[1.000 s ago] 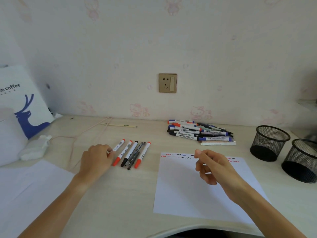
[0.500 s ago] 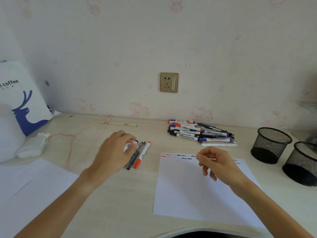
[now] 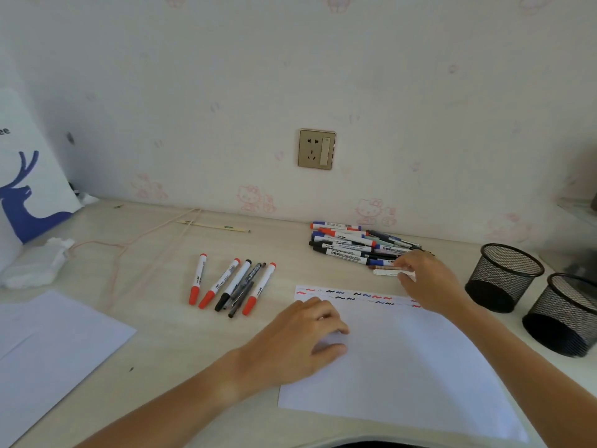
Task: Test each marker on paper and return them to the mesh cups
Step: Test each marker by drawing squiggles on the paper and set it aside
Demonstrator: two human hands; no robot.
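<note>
The left hand rests on the near-left part of the paper, fingers loosely bent, grasping nothing. One white sheet carries a row of red, black and blue squiggles along its far edge. Left of it lie six pens on the worktop: three red-capped, one black-capped, two thin dark ones. The right hand reaches to the near edge of the marker pile, fingertips pinching a pale marker; its colour is hard to tell. The pile's count is unclear. Two black mesh cups stand right; the second cup is cut off.
</note>
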